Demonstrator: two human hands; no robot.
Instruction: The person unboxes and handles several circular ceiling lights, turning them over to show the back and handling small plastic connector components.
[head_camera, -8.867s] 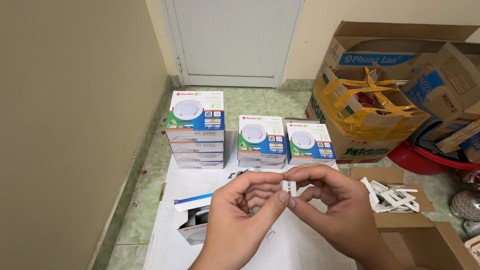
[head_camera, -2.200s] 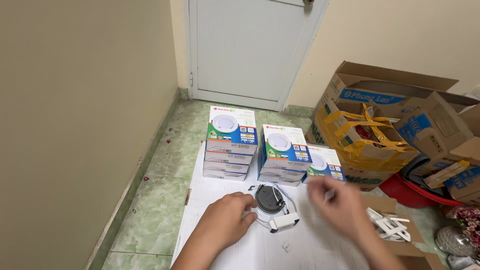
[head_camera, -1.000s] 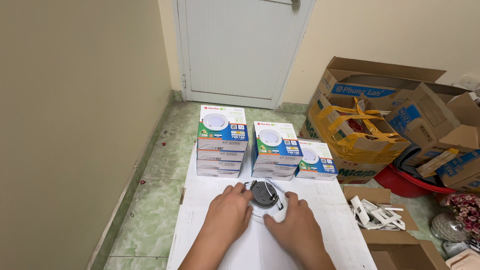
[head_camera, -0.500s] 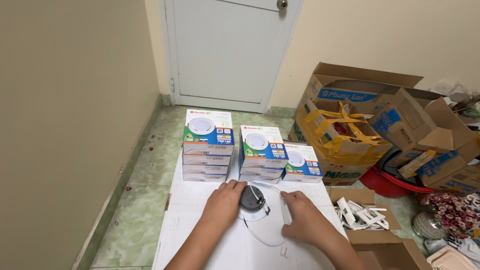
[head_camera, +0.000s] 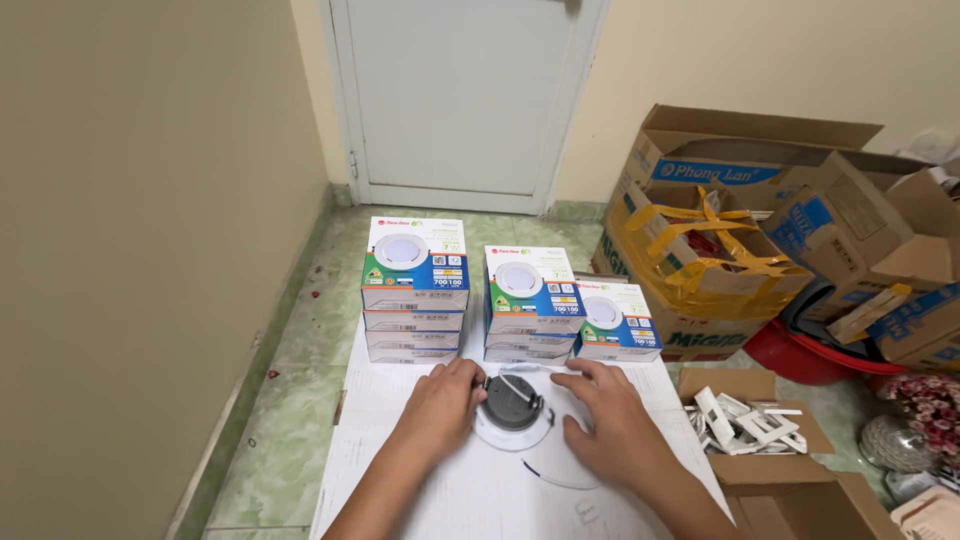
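Stacked lamp boxes (head_camera: 415, 290) stand just beyond your hands on the white surface (head_camera: 480, 500), where your left hand (head_camera: 445, 405) cups the round downlight (head_camera: 513, 408) with curled fingers and your right hand (head_camera: 610, 425) rests spread flat beside it.

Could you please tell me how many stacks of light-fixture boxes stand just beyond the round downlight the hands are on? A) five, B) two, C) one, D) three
D: three stacks stand side by side past the downlight: the tall left stack, the middle stack and the short right stack, with the left hand and right hand flanking the fixture.
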